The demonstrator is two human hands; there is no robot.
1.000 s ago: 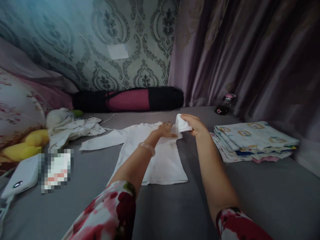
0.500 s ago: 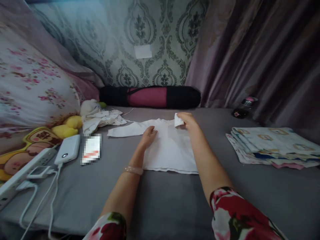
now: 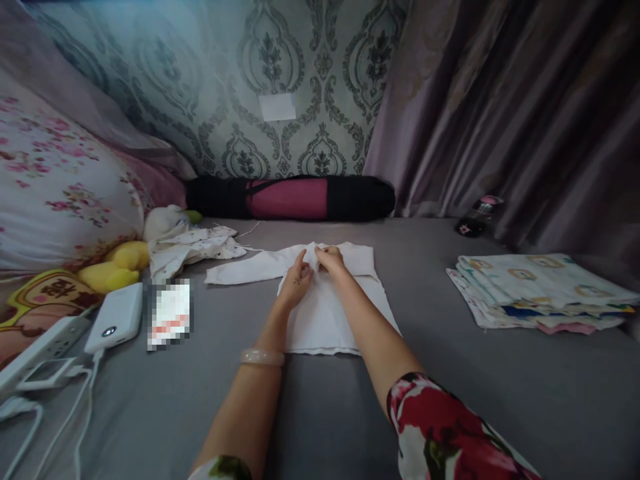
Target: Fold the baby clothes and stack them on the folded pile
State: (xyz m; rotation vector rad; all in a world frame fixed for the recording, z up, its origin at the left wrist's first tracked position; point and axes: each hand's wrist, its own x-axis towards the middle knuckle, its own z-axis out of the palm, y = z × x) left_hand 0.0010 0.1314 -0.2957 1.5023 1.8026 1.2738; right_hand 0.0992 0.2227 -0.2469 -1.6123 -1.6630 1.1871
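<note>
A: Where does the shirt (image 3: 325, 320) lie from your left hand (image 3: 296, 280) and your right hand (image 3: 330, 258)?

B: Right under both, flat on the grey sheet (image 3: 325, 427) ahead of you. Its body runs away from you, hem (image 3: 323, 351) on the near side, collar (image 3: 314, 245) on the far side, and your hands are up by the collar.

A: And the sleeves?

B: The spread sleeve (image 3: 245, 269) reaches out to your left, nearly crosswise, its cuff end tipping slightly toward you. The folded sleeve (image 3: 365, 258) lies in over the chest, with your right hand at its inner end.

A: Which hand is nearer the spread sleeve?

B: Your left. It sits between that sleeve and your right hand, just beside the latter.

A: How open are they?

B: Your right hand's fingers are drawn together and look clamped on the shirt near mid-collar. Your left hand is partly curled at the cloth; whether it grips or only presses, I can't tell.

A: And the stack (image 3: 540, 273)?

B: Well apart, off to your right.
</note>
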